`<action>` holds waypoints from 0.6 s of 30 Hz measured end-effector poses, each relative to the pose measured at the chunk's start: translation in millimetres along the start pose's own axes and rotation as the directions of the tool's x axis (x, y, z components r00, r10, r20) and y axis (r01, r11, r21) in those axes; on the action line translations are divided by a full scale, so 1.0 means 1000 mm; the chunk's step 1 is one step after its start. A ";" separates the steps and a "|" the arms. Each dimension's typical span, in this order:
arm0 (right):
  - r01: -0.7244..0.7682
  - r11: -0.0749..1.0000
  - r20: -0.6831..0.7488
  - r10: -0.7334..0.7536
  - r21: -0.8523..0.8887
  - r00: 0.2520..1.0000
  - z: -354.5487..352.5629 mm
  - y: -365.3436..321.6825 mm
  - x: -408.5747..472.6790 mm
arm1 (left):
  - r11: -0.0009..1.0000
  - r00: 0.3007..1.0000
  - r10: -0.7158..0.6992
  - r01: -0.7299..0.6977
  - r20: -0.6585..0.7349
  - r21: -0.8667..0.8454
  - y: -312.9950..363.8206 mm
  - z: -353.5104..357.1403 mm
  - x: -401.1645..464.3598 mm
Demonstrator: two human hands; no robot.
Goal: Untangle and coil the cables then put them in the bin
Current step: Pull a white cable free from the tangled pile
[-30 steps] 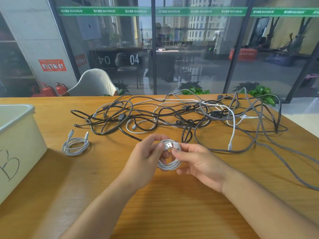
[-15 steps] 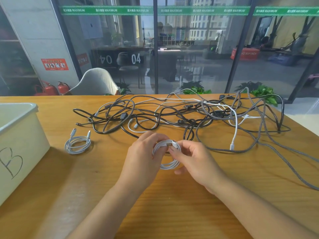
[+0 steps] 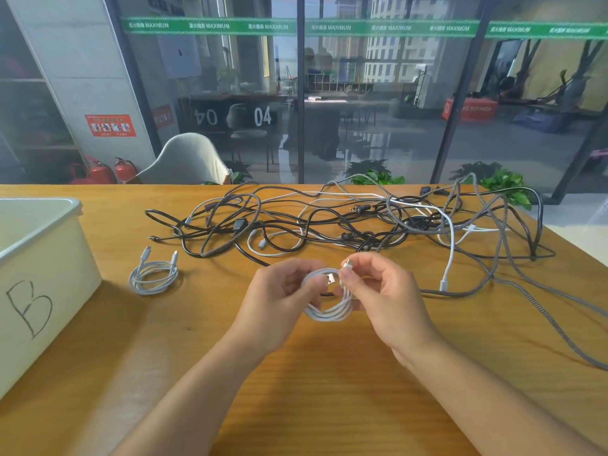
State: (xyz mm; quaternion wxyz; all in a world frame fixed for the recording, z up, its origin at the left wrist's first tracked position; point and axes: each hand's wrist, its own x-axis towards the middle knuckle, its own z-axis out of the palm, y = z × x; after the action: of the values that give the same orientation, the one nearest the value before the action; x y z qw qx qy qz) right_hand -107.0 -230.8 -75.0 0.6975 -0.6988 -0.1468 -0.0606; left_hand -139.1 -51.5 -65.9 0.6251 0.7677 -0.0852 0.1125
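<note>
A small white coiled cable (image 3: 329,312) hangs between my two hands above the wooden table (image 3: 329,373). My left hand (image 3: 279,301) grips the coil's left side, close to a USB plug. My right hand (image 3: 385,294) pinches the cable's other plug end at the top of the coil. A second white coiled cable (image 3: 153,278) lies flat on the table to the left. Behind my hands spreads a tangle of black, grey braided and white cables (image 3: 362,225). The cream bin (image 3: 42,258) marked "B" stands at the left edge.
A grey braided cable (image 3: 543,311) trails off toward the table's right front. The table's far edge meets a glass wall, with a white chair (image 3: 187,159) and green plants (image 3: 375,176) behind it.
The coil and both hands have risen slightly and shifted right. My right hand has pulled one plug end up out of the coil, apart from the USB plug.
</note>
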 end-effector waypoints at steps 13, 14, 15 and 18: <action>0.108 0.981 0.070 -0.098 -0.160 0.993 -0.002 0.003 0.004 | 0.982 0.999 0.028 -0.019 -0.044 0.190 -0.003 0.005 -0.004; 0.114 0.980 0.077 -0.103 -0.165 0.992 -0.002 0.003 0.003 | 0.962 0.996 0.060 -0.042 -0.062 0.269 -0.005 0.005 -0.004; 0.116 0.979 0.080 -0.104 -0.165 0.991 -0.001 0.004 0.003 | 0.943 0.993 0.095 -0.065 -0.077 0.327 -0.006 0.006 -0.004; 0.109 0.981 0.070 -0.098 -0.160 0.993 -0.001 0.005 0.003 | 0.894 0.974 0.206 -0.148 -0.094 0.422 -0.006 0.007 -0.002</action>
State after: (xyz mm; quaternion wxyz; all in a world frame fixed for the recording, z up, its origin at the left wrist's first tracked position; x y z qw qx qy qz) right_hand -102.9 -231.2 -78.5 0.6287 -0.7467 -0.1991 -0.0869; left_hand -139.0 -56.8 -73.3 0.4406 0.8617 -0.0864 0.2365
